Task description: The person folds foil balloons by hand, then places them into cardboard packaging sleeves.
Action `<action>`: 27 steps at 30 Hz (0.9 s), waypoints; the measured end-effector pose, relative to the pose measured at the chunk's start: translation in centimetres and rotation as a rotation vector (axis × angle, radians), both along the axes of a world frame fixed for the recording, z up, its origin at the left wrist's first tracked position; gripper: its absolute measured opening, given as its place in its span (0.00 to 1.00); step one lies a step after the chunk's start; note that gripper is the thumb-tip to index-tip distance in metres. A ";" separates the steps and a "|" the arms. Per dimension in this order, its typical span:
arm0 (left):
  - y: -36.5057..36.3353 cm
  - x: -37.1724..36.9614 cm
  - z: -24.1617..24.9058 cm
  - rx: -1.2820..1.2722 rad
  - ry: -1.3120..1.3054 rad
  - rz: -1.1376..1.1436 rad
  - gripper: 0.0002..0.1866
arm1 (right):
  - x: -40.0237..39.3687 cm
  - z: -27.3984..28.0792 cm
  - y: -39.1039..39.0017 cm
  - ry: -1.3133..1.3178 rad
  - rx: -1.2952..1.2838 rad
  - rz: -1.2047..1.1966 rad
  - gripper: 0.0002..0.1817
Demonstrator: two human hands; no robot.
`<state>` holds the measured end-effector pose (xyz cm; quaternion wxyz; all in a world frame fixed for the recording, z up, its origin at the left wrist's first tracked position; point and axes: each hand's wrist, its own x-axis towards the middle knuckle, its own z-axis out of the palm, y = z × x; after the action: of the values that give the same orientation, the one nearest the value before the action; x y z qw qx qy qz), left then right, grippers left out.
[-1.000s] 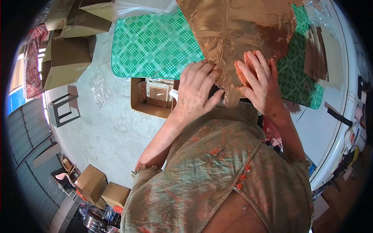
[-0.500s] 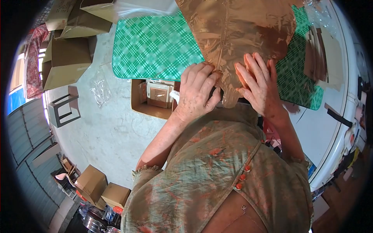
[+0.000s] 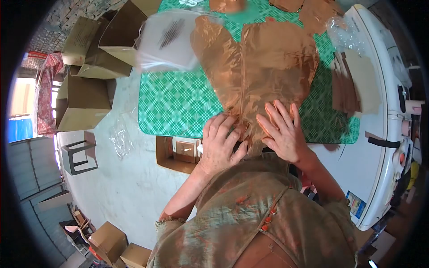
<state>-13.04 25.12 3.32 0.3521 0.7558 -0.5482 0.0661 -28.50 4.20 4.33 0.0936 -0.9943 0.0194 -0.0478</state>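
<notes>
A shiny copper-brown garment [image 3: 272, 58] lies spread on the table, with a seam or zip down its middle and a narrow lower end near my body. My left hand [image 3: 222, 140] has its fingers curled over the cloth just left of that line, gripping its lower part. On the right side of the cloth, my right hand [image 3: 283, 134] rests flat with its fingers spread. Part of the narrow end is hidden by my left hand and my body.
A green checked cover [image 3: 174, 102] lies under the garment. Clear plastic bags [image 3: 172, 42] and brown strips [image 3: 345, 85] flank it. More brown pieces [image 3: 319, 13] lie at the back. Cartons [image 3: 87, 102] and a small dark stool [image 3: 79, 154] stand left; a white appliance [image 3: 353, 165] is at right.
The view has tilted up, so the garment's far end and more of the table now show. Both hands remain at the garment's lower part, the right one's fingers spread wider.
</notes>
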 end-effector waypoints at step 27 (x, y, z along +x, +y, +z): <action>-13.3 6.9 -1.6 0.292 -0.230 -0.161 0.36 | 8.3 0.6 -6.3 -0.270 0.132 -0.064 0.32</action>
<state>-6.14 11.81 1.75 0.1778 0.7399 -0.6473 0.0436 -20.19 -2.10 4.92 0.1587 -0.9694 0.0415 -0.1825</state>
